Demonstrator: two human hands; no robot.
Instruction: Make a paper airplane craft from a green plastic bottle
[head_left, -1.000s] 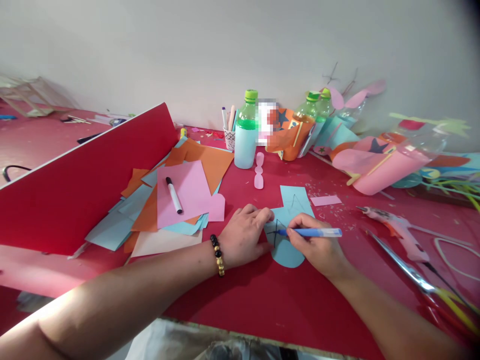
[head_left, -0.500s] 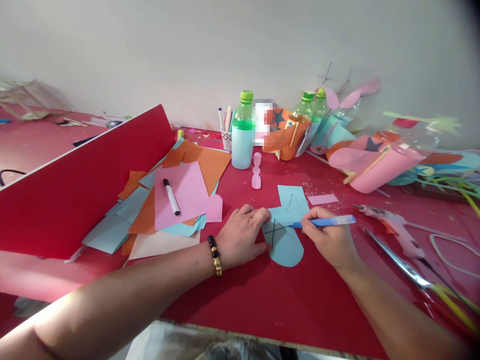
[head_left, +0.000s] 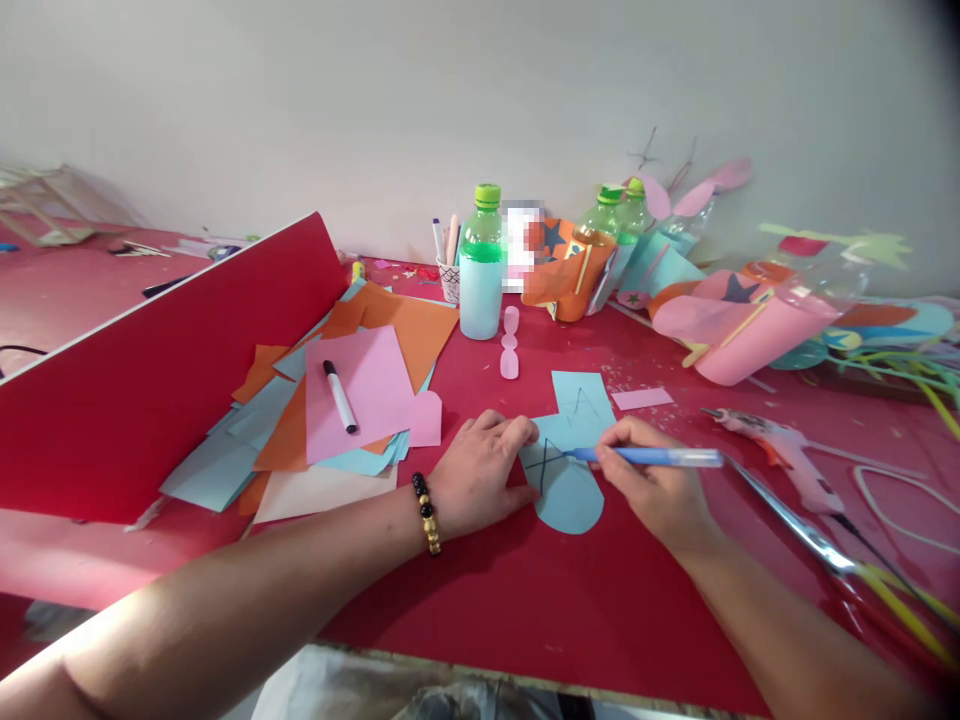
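A light blue paper cutout (head_left: 571, 503) with a rounded lower edge lies flat on the red table, dark pen lines drawn across it. My left hand (head_left: 484, 468) rests spread on the table, its thumb and fingertips touching the cutout's left edge. Pinched in my right hand (head_left: 660, 485) is a blue pen (head_left: 652, 457), its tip at the drawn lines. Above these lines, the upper square part of the paper carries a fainter star-like outline. A small pink paper strip (head_left: 643, 399) lies just beyond my right hand.
Coloured paper sheets (head_left: 360, 380) with a black-capped marker (head_left: 340, 398) lie left, beside a red board (head_left: 172, 370). A wrapped bottle (head_left: 481, 290) and a pen cup (head_left: 449, 281) stand behind. At right are a glue gun (head_left: 787, 460), scissors (head_left: 806, 530) and decorated bottles (head_left: 765, 340).
The pen has swung flatter, its tip shifting slightly left along the drawn lines. My left hand keeps its place on the paper; the whole view has shifted a little.
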